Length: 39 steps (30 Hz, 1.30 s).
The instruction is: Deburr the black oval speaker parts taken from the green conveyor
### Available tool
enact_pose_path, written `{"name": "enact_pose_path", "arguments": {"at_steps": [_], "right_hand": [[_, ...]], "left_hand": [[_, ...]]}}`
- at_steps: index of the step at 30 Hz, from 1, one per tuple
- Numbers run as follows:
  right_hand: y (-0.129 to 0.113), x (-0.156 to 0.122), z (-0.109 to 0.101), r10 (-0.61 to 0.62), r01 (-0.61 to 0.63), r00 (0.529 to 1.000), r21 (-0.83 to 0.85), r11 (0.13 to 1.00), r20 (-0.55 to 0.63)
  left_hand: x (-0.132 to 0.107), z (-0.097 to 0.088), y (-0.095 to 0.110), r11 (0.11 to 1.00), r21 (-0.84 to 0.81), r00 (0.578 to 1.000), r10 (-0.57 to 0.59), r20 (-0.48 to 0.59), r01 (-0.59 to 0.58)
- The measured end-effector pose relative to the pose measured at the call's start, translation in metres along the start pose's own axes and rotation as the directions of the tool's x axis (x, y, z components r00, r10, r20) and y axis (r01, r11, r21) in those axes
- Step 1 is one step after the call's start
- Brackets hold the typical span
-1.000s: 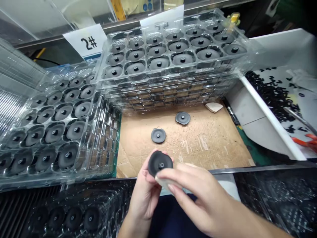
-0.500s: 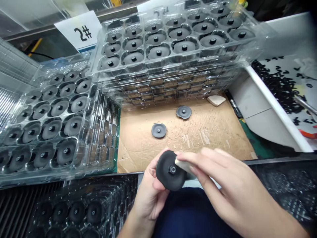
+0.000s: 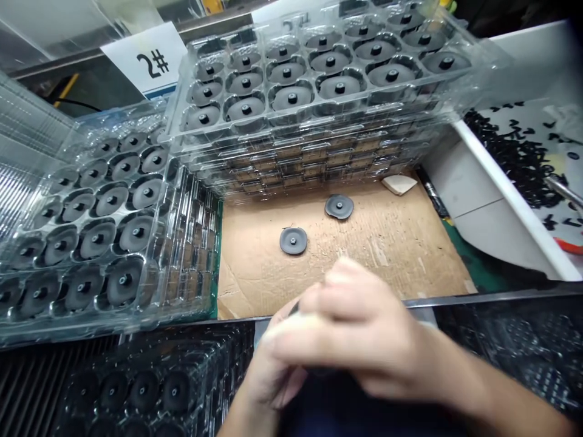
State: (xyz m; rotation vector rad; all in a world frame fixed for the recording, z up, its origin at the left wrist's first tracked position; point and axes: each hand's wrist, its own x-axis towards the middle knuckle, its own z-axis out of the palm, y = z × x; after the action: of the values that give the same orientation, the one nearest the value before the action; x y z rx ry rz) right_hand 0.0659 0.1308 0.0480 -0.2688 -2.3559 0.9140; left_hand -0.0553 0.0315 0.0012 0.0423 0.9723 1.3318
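Low in the middle, my left hand [image 3: 266,379] is closed round a black round disc [image 3: 294,309] with a small central stem. Only a sliver of the disc's dark edge shows now. My right hand [image 3: 364,334], smeared by motion, lies across the disc with its fingers closed. The pale sponge wedge seen in it half a second ago is now mostly hidden by the blurred fingers. Beyond the hands, two similar discs rest on the cardboard: a nearer disc [image 3: 293,241] and a farther disc [image 3: 339,207].
Stacked clear plastic trays [image 3: 314,130] of discs stand at the back, with another tray stack [image 3: 152,261] at left. A second pale wedge [image 3: 399,184] lies on the cardboard sheet [image 3: 255,282]. At right, a white bin [image 3: 514,212] holds small black parts. Dark trays [image 3: 136,364] sit below left.
My right hand has swept left across the disc, from its right edge to over its face, covering it. My left hand stays about where it was. The two loose discs have not moved.
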Motion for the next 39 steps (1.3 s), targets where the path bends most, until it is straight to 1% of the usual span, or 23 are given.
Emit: {"name": "enact_pose_path", "arguments": {"at_steps": [1, 2, 4, 5, 6, 7, 9, 12, 15, 18, 21, 23, 25, 29, 30, 31, 32, 34, 35, 36, 37, 38, 39], "right_hand": [[0.008, -0.003, -0.001, 0.081, -0.08, 0.996, 0.007, 0.997, -0.038], [0.018, -0.007, -0.002, 0.193, -0.195, 0.978, -0.008, 0.981, -0.08], [0.041, -0.022, 0.001, 0.418, -0.425, 0.901, -0.041, 0.904, -0.116], [0.051, -0.031, 0.006, 0.504, -0.51, 0.858, -0.053, 0.859, -0.099], [0.06, -0.043, 0.013, 0.562, -0.566, 0.824, -0.059, 0.823, -0.072], [0.068, -0.054, 0.022, 0.594, -0.596, 0.803, -0.067, 0.8, -0.05], [0.075, -0.078, 0.043, 0.61, -0.615, 0.789, -0.103, 0.782, -0.077], [0.072, -0.105, 0.072, 0.616, -0.638, 0.77, -0.159, 0.754, -0.168], [0.067, -0.116, 0.087, 0.609, -0.643, 0.765, -0.188, 0.743, -0.21], [0.075, -0.112, 0.086, 0.608, -0.652, 0.756, -0.199, 0.731, -0.244], [0.087, -0.099, 0.075, 0.617, -0.672, 0.735, -0.18, 0.719, -0.282], [0.088, -0.09, 0.069, 0.622, -0.675, 0.727, -0.142, 0.724, -0.29], [0.082, -0.084, 0.066, 0.619, -0.66, 0.735, -0.087, 0.746, -0.278], [0.066, -0.082, 0.068, 0.568, -0.573, 0.808, 0.018, 0.819, -0.157], [0.063, -0.081, 0.066, 0.563, -0.564, 0.815, 0.036, 0.825, -0.138], [0.059, -0.078, 0.062, 0.569, -0.568, 0.811, 0.049, 0.821, -0.139], [0.054, -0.073, 0.057, 0.583, -0.583, 0.796, 0.057, 0.811, -0.16], [0.038, -0.058, 0.041, 0.6, -0.601, 0.762, 0.08, 0.795, -0.244], [0.028, -0.049, 0.032, 0.583, -0.584, 0.759, 0.093, 0.806, -0.289], [0.018, -0.04, 0.025, 0.536, -0.531, 0.779, 0.114, 0.84, -0.325], [0.008, -0.032, 0.019, 0.454, -0.439, 0.832, 0.121, 0.89, -0.319], [-0.001, -0.024, 0.014, 0.404, -0.382, 0.87, 0.134, 0.915, -0.281], [-0.008, -0.018, 0.011, 0.379, -0.353, 0.904, 0.155, 0.923, -0.198]], "left_hand": [[0.0, 0.001, 0.001, 0.999, -0.018, 0.999, -0.027, 0.033, 0.028], [0.0, 0.002, 0.002, 0.997, -0.045, 0.996, -0.058, 0.073, 0.061], [0.0, 0.003, 0.005, 0.988, -0.107, 0.985, -0.098, 0.141, 0.114], [0.0, 0.003, 0.007, 0.983, -0.13, 0.98, -0.109, 0.164, 0.131], [0.0, 0.002, 0.008, 0.98, -0.143, 0.978, -0.114, 0.173, 0.139], [0.0, 0.0, 0.008, 0.98, -0.143, 0.98, -0.111, 0.168, 0.135], [0.003, -0.005, 0.007, 0.983, -0.141, 0.985, -0.094, 0.144, 0.114], [0.007, -0.011, 0.004, 0.984, -0.161, 0.992, -0.065, 0.105, 0.082], [0.011, -0.012, 0.002, 0.978, -0.193, 0.995, -0.058, 0.076, 0.072], [0.013, -0.008, 0.002, 0.977, -0.206, 0.997, -0.044, 0.058, 0.055], [0.014, -0.003, 0.001, 0.978, -0.206, 0.998, -0.036, 0.055, 0.046], [0.013, -0.001, 0.001, 0.979, -0.201, 0.998, -0.026, 0.052, 0.036], [0.011, -0.001, 0.001, 0.98, -0.196, 0.999, -0.013, 0.043, 0.021], [0.01, -0.002, 0.002, 0.985, -0.174, 1.0, 0.013, 0.01, -0.011], [0.01, -0.002, 0.001, 0.987, -0.162, 1.0, 0.016, 0.004, -0.015], [0.01, -0.002, 0.0, 0.989, -0.149, 1.0, 0.017, 0.0, -0.016], [0.011, -0.001, -0.001, 0.991, -0.132, 1.0, 0.018, 0.0, -0.018], [0.012, 0.001, -0.004, 0.995, -0.092, 0.999, 0.033, 0.01, -0.032], [0.012, 0.002, -0.006, 0.997, -0.072, 0.999, 0.039, 0.023, -0.037], [0.012, 0.002, -0.007, 0.998, -0.054, 0.999, 0.04, 0.035, -0.038], [0.011, 0.003, -0.009, 0.999, -0.037, 0.998, 0.038, 0.045, -0.036], [0.011, 0.003, -0.01, 0.999, -0.021, 0.998, 0.033, 0.045, -0.032], [0.01, 0.003, -0.01, 1.0, -0.004, 0.999, 0.027, 0.031, -0.027]]}}
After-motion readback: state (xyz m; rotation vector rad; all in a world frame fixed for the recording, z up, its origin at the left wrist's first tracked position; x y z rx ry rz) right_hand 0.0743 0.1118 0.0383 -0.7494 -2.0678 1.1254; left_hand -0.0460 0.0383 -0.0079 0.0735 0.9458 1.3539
